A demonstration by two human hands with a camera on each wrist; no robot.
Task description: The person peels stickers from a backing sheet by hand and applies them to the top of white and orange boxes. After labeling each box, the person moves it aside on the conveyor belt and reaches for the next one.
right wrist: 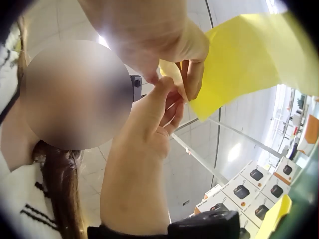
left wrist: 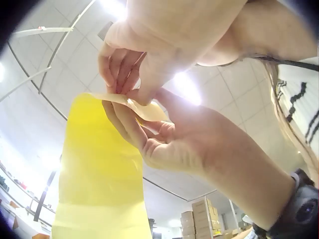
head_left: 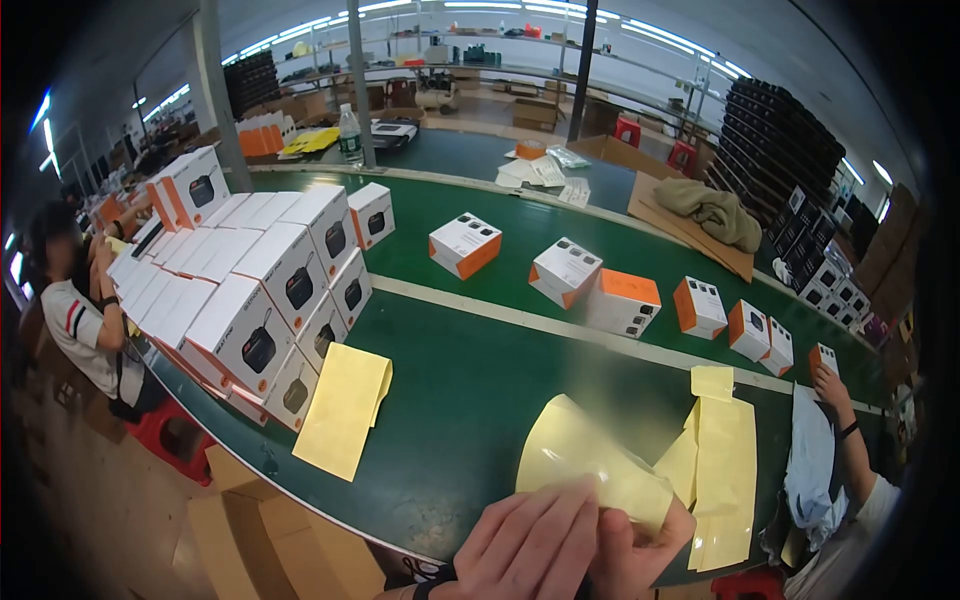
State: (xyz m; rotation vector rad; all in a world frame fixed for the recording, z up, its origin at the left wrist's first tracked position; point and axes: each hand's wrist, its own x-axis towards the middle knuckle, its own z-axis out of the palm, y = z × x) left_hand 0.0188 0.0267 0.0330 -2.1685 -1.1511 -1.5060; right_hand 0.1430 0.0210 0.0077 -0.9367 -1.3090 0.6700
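Note:
Both hands meet at the near edge of a glossy yellow sheet [head_left: 580, 445], which curves up and away from them over the green table. My left hand [head_left: 530, 540] pinches that edge with its fingertips, close beside the right thumb. My right hand [head_left: 645, 550] grips the same edge, fingers behind the sheet and thumb in front. In the left wrist view the yellow sheet [left wrist: 99, 169] hangs below the fingers, its upper edge folded over. The right wrist view shows the yellow sheet [right wrist: 244, 59] stretching out to the side from the fingertips.
A folded yellow piece [head_left: 345, 410] lies at left beside stacked white and orange boxes [head_left: 258, 340]. More yellow pieces [head_left: 725, 480] lie at right. Several boxes [head_left: 465, 243] stand along the green table [head_left: 450, 350]. Another person's hand [head_left: 830, 385] touches a box at far right; someone sits at left.

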